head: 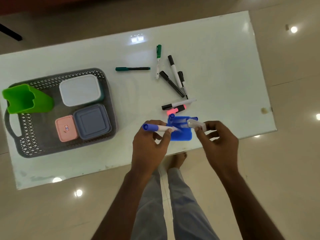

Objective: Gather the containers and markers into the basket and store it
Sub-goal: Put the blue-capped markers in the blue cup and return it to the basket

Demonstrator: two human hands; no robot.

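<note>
A grey perforated basket (102, 75) lies at the table's left with a white box (80, 90), a grey-blue box (92, 121), a small pink box (66, 128) and a green cup (26, 99) in it. My left hand (149, 142) grips a blue-capped marker (156, 127). My right hand (219, 137) pinches another marker (196, 124), blurred. Both hover over a blue cup (181, 135) near the front edge, with blue-capped markers sticking out of it. Loose on the table lie green markers (132, 68) (158, 61), black markers (173, 70) and a pink highlighter (175, 109).
The white glossy table (225, 66) stands on a shiny tiled floor (52, 213). My legs and a bare foot (178, 158) show below the front edge. A small beige mark (264, 110) sits near the right edge.
</note>
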